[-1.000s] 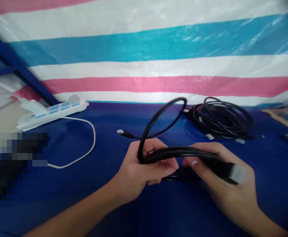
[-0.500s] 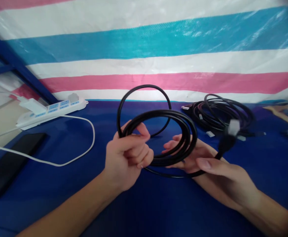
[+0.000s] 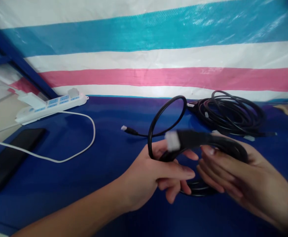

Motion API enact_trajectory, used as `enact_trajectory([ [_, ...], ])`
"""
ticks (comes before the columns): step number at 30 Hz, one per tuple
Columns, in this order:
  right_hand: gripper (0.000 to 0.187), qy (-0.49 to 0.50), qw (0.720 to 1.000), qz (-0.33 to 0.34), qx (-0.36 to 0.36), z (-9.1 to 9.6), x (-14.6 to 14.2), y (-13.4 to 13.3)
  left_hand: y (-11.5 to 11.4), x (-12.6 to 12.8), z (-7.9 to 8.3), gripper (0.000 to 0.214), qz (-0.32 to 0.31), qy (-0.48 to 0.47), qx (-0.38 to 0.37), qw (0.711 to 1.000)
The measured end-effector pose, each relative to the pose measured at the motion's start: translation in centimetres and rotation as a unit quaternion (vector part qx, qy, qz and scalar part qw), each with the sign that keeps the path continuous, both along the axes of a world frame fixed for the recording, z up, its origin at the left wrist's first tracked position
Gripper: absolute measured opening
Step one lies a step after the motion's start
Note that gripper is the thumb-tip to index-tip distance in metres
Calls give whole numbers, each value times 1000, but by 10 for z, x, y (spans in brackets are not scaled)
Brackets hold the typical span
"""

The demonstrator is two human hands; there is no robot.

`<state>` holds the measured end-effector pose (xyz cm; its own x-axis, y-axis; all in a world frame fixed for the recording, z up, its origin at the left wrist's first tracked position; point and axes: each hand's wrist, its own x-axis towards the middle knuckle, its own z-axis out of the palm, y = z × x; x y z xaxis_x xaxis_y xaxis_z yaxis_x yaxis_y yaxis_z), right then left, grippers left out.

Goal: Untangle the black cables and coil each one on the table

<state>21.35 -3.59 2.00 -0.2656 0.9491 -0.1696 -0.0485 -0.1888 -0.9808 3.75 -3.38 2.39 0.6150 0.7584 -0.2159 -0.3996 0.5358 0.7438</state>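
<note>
While both hands hold the black cable (image 3: 225,144) above the dark blue table (image 3: 154,223), its large connector (image 3: 192,139) has swung across. Half a second ago it pointed up beside the right thumb; now it points left, over the left hand (image 3: 156,168), its pale cap (image 3: 173,141) blurred. The coil has tipped too: round and facing me then, nearly edge-on now, with lower loops showing beneath the hands. My reading: the heavy end is being brought in against the bundle. Whether it is tucked through or only laid alongside, cannot tell.

Left hand: loops pinched in the crook of thumb and forefinger, remaining fingers loosely curled and a little apart. Right hand (image 3: 242,174): blurred, fingers close together, bent around the coil's far side, thumb tip near the connector's cable.

One loop rises past the left hand and runs down to a small plug (image 3: 131,130), lying loose on the table. Behind, to the right: a second black coil (image 3: 230,118). Off left: a white power strip (image 3: 52,106), a white cord (image 3: 94,131) and a black phone-like slab (image 3: 8,161).
</note>
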Motion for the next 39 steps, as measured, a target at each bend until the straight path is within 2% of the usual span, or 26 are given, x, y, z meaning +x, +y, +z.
enact_trajectory([
  [3, 16, -47, 994, 92, -18, 6, 10, 2, 2, -2, -4, 20, 1, 36, 14, 999],
  [5, 15, -103, 987, 124, -2, 11, 9, 2, 4, -1, -10, 26, -39, 71, 28, 996],
  [7, 18, -151, 978, 136, 44, 16, 5, 0, 6, 1, -14, 31, -73, 94, 19, 993],
  [9, 20, -214, 963, 109, 122, 16, 1, -3, 6, 5, -15, 33, -61, 89, -1, 994],
  [11, 20, -292, 926, 49, 234, 12, 0, -5, 3, 9, -13, 25, -49, 64, -13, 997],
  [14, 40, -387, 822, -25, 416, 2, 3, -8, -5, 12, -6, 7, -90, 48, -18, 995],
  [16, 53, -430, 762, -59, 481, -5, 4, -8, -10, 12, -4, 6, -127, 67, -16, 989],
  [17, 57, -449, 743, -79, 489, -7, 4, -8, -12, 11, -3, 7, -144, 78, -15, 986],
  [21, 58, -479, 718, -136, 487, -8, -2, -8, -12, 7, -6, 8, -176, 84, 6, 981],
  [25, 36, -486, 688, -165, 514, -3, -5, -9, -11, 2, -3, 12, -203, 103, 83, 970],
  [26, 29, -475, 692, -168, 517, -2, -5, -9, -11, 1, -1, 16, -207, 114, 116, 965],
  [27, 23, -456, 710, -159, 513, -1, -5, -9, -12, 0, 2, 18, -206, 123, 150, 959],
  [30, 8, -389, 792, -91, 461, 1, -5, -8, -14, -3, 9, 23, -178, 144, 212, 950],
  [31, 4, -371, 812, -72, 446, 1, -6, -8, -14, -3, 10, 21, -159, 161, 228, 947],
  [33, 7, -348, 832, -52, 428, 4, -8, -7, -12, -5, 9, 16, -109, 210, 276, 932],
  [35, 14, -325, 849, -36, 415, 8, -9, -6, -10, -8, 5, 14, -56, 246, 354, 900],
  [37, 28, -296, 875, -15, 383, 11, -10, -6, -7, -10, -1, 15, -12, 248, 415, 875],
  [39, 36, -264, 904, -3, 335, 12, -10, -7, -5, -12, -6, 15, 28, 246, 440, 863],
])
